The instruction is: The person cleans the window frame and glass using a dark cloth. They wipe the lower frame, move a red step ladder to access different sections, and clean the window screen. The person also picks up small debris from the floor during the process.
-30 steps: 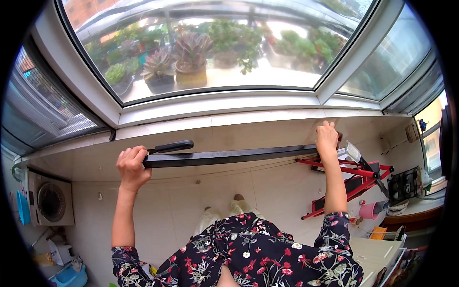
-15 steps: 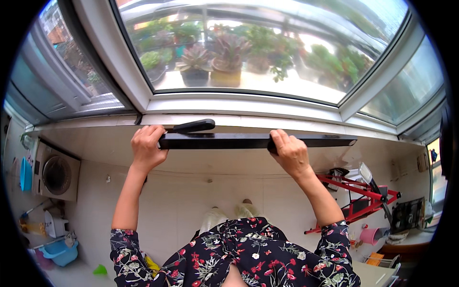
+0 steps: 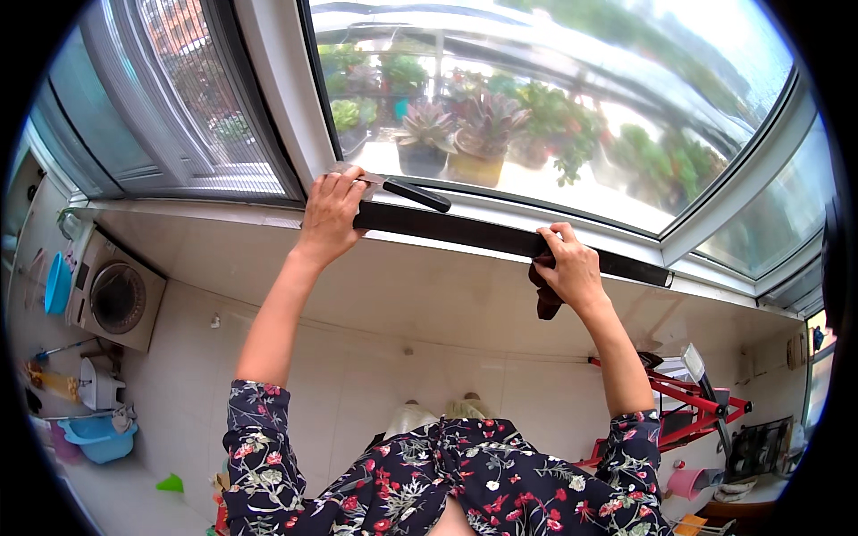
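Note:
A long black bar lies along the white window sill, slanting down to the right. My left hand is closed around its left end. The same hand also grips a tool with a black handle. A short piece of metal shows between that handle and my fingers; the tool's far end is mostly hidden by the hand. My right hand is closed on the bar right of its middle, with a crumpled dark brown cloth hanging from under the fingers.
Potted succulents stand behind the large window pane, its white frame beside my left hand. At left are a washing machine and a blue basin. On the right stands a red metal frame near a pink bucket.
Both hands have moved up and to the right with the bar, which now tilts down to the right at the sill. The tool's handle has swung to slant downward. More of the brown cloth shows.

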{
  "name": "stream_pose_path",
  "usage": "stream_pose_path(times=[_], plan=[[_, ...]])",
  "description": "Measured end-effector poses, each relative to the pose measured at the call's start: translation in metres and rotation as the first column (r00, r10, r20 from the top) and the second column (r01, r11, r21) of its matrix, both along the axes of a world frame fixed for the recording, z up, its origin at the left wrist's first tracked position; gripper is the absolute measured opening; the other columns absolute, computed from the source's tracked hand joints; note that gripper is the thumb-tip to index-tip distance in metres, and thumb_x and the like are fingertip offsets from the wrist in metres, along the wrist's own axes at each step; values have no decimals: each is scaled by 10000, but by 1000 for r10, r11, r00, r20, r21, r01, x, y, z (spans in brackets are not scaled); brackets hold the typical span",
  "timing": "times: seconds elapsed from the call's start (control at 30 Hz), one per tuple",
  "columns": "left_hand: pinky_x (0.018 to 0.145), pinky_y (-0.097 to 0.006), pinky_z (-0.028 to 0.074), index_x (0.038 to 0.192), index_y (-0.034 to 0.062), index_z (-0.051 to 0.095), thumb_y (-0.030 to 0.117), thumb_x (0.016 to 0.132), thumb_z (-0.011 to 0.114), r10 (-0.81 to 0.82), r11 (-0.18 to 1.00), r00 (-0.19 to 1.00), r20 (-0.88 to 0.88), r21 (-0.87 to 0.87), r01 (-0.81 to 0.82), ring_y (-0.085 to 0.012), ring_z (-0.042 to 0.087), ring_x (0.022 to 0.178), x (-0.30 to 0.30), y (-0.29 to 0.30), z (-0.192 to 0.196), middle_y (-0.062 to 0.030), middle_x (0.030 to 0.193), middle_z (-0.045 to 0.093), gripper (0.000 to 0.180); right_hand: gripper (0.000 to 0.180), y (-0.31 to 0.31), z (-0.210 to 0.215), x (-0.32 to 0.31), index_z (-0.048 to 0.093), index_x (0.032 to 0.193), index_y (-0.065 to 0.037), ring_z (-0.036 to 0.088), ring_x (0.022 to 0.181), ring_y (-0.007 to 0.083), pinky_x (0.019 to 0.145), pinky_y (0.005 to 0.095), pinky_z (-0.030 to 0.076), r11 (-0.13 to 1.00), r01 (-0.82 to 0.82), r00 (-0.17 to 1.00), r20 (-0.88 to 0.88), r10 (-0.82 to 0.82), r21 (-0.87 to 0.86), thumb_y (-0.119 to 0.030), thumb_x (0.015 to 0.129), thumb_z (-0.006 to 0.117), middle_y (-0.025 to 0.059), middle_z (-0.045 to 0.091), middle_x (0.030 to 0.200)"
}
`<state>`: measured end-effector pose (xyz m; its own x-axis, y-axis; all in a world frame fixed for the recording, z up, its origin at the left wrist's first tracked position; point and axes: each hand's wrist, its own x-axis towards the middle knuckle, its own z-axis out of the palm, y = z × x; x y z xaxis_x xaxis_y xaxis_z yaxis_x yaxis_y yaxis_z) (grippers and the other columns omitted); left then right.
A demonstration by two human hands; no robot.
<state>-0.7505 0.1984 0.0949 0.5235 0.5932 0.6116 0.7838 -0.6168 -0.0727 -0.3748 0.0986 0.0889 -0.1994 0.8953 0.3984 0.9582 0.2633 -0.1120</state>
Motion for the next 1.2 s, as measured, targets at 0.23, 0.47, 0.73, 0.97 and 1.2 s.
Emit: stream_pose_path(times=[0.23, 0.47, 0.73, 0.97, 1.2], plan=[[1059, -458, 308, 1145, -22, 515, 432, 639, 814, -33, 999, 996, 83, -15, 35, -281, 425, 1187, -1, 10, -8, -86, 1345, 421, 743, 431, 17, 0, 2, 613, 1106, -63, 643, 785, 290, 679, 402, 527, 997, 17, 999, 32, -15, -69, -189, 709, 724, 60, 571, 1072], [969, -414, 411, 990, -85, 582, 131, 868, 627, -120, 992, 942, 313, 62, 106, -322, 512, 1120, -2, 27, -22, -142, 1298, 507, 252, 409, 35, 2, -1, 616, 1084, -33, 637, 825, 315, 703, 411, 521, 994, 12, 998, 70, -4, -112, -171, 709, 703, 100, 574, 1064], [799, -372, 494, 926, -25, 617, -19, 846, 607, -111, 993, 781, 615, 91, 70, -301, 625, 950, 1, 12, -35, -97, 1094, 640, 81, 414, 55, 1, 3, 619, 1087, 4, 630, 870, 318, 759, 401, 508, 984, -25, 994, 105, 44, -178, -150, 708, 688, 127, 583, 1040], [733, -296, 487, 828, -13, 590, -65, 766, 675, -12, 989, 693, 721, -93, 113, -189, 624, 842, 12, -28, -46, -73, 1016, 658, 118, 453, 65, 7, 0, 602, 1148, -18, 620, 917, 321, 804, 399, 489, 952, 10, 986, 164, 42, -305, -146, 723, 688, 139, 599, 1048], [640, -257, 399, 760, 35, 457, -55, 684, 731, 76, 953, 589, 804, -232, 194, -135, 449, 664, 31, -59, -67, -34, 883, 549, 298, 426, 71, -3, -2, 517, 1094, -74, 630, 906, 304, 774, 395, 490, 976, -31, 989, 138, 61, -213, -122, 726, 726, 106, 647, 915]])
